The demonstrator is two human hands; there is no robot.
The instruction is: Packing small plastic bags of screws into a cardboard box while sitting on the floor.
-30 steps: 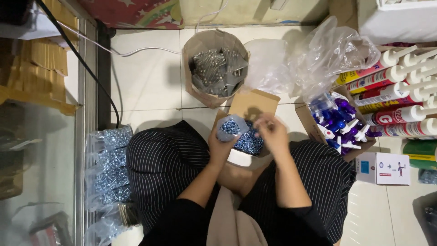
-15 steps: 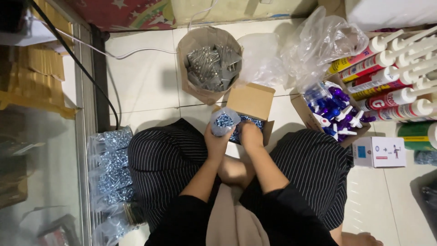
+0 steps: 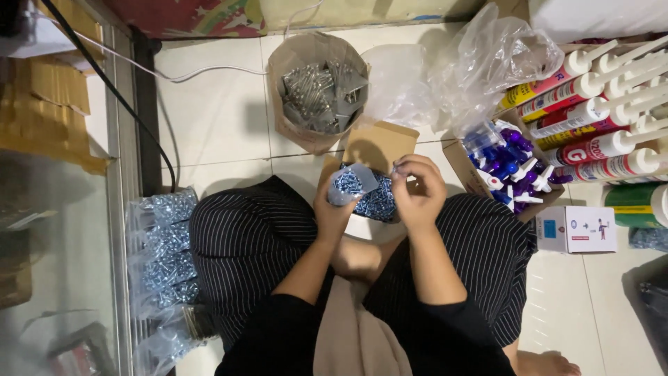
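The small clear plastic bag point(image 3: 350, 182) of shiny bluish metal screws looked glossy and crinkled. The brown cardboard box point(image 3: 379, 144) was matt. The white tiled floor point(image 3: 216, 118) gleamed smooth; the striped black trousers point(image 3: 243, 244) were soft cloth.

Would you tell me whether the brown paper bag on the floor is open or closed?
Open: the paper bag shows metal parts inside.

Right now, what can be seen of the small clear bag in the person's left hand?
The small clear plastic bag is filled with shiny silver screws and looks soft and crinkled. The left hand grips it from below, holding it over the lap, just above an open cardboard box of screws. Its top edge points toward the right hand, whose fingers are pinched at or near the bag's mouth; whether it is sealed cannot be told.
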